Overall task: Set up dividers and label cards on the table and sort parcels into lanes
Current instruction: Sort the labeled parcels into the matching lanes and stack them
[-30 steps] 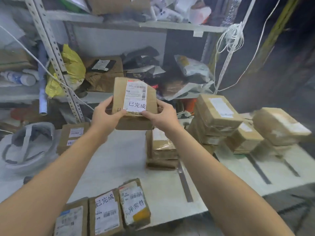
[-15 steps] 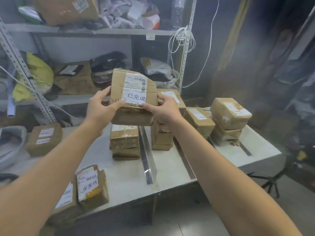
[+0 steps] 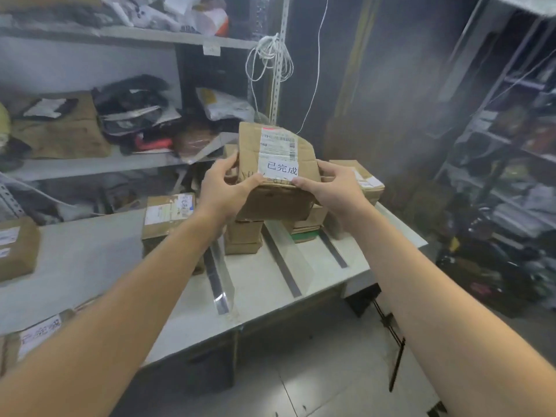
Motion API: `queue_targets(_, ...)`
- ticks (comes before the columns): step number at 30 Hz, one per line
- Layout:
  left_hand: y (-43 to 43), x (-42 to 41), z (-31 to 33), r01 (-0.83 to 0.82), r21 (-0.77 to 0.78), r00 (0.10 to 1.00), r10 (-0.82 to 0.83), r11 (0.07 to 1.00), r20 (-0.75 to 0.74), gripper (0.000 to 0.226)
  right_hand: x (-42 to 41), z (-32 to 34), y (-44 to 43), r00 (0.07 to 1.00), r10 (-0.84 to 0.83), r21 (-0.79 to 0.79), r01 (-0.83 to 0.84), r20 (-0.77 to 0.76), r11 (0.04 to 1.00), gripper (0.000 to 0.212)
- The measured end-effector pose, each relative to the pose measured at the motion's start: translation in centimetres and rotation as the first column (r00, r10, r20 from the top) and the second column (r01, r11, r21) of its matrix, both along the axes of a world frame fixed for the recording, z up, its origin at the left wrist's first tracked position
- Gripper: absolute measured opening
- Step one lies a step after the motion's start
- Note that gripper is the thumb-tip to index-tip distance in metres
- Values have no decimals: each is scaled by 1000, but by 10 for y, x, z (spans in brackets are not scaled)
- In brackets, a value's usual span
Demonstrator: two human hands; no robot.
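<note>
I hold a brown cardboard parcel (image 3: 276,182) with a shipping label and a white card with printed characters above the right part of the white table (image 3: 90,266). My left hand (image 3: 224,188) grips its left side and my right hand (image 3: 337,188) grips its right side, thumbs on top. Under the parcel, stacks of parcels (image 3: 243,236) stand between clear dividers (image 3: 222,278) laid on dark strips (image 3: 284,266). Another stack (image 3: 365,182) shows behind my right hand. A taped parcel (image 3: 168,215) stands left of the dividers.
A parcel (image 3: 16,248) lies at the table's left edge and labelled parcels (image 3: 36,335) at the near left. Metal shelving (image 3: 120,34) full of bags and boxes stands behind the table. A tripod leg (image 3: 394,332) and more racks (image 3: 511,176) stand to the right.
The view has swung to the right and the parcel, still in both hands, has travelled right with it, over the stacks at the table's right end.
</note>
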State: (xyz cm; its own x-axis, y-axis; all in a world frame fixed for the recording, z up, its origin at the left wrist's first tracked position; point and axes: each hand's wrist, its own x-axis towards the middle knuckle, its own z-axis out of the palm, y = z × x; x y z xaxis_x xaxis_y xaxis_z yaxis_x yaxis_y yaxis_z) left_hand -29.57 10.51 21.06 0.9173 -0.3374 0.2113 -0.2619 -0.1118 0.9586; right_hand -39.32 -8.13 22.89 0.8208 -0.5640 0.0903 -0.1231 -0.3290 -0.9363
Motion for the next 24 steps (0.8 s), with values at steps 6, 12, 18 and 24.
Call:
queue_targets(6, -86, -18, -7, 34, 5, 998, -34, 999, -50, 66, -13, -11, -91, 999, -12, 28, 14, -45, 1000, 60)
queue_targets(12, -183, -26, -12, -5, 47, 995, 10, 999, -101, 67, -12, -23, -189, 999, 31, 51, -28, -44, 998, 24)
queue_targets(18, -249, -11, -18, -91, 103, 987, 104, 991, -120, 70, 20, -35, -256, 996, 73, 93, -68, -50, 993, 66)
queue_targets(24, -287, 41, -38, -176, 125, 963, 198, 976, -183, 72, 84, -50, -296, 985, 118, 49, -113, -126, 992, 68)
